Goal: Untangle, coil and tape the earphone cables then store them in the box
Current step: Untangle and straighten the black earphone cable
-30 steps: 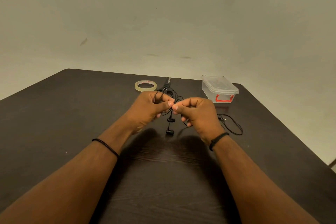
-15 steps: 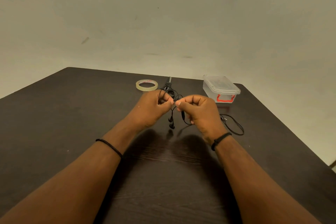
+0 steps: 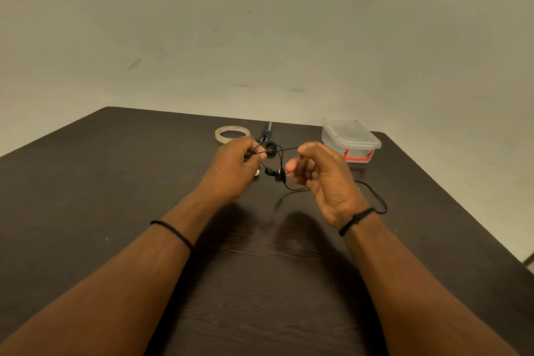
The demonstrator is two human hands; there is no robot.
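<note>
Black earphone cables stretch between my two hands above the dark table. My left hand pinches one end of the cables. My right hand pinches the other end, a short way to the right. Two black earbuds dangle between the hands. More cable loops on the table behind my right wrist. A roll of clear tape lies flat at the back. The clear plastic box with red clasp stands at the back right, its lid on.
Black-handled scissors lie beside the tape roll, partly behind the cables. The table's right edge runs diagonally close to the box. A plain wall rises behind the table.
My hands have drawn apart sideways, stretching the cable between them. The earbuds have risen and now hang nearer my right hand.
</note>
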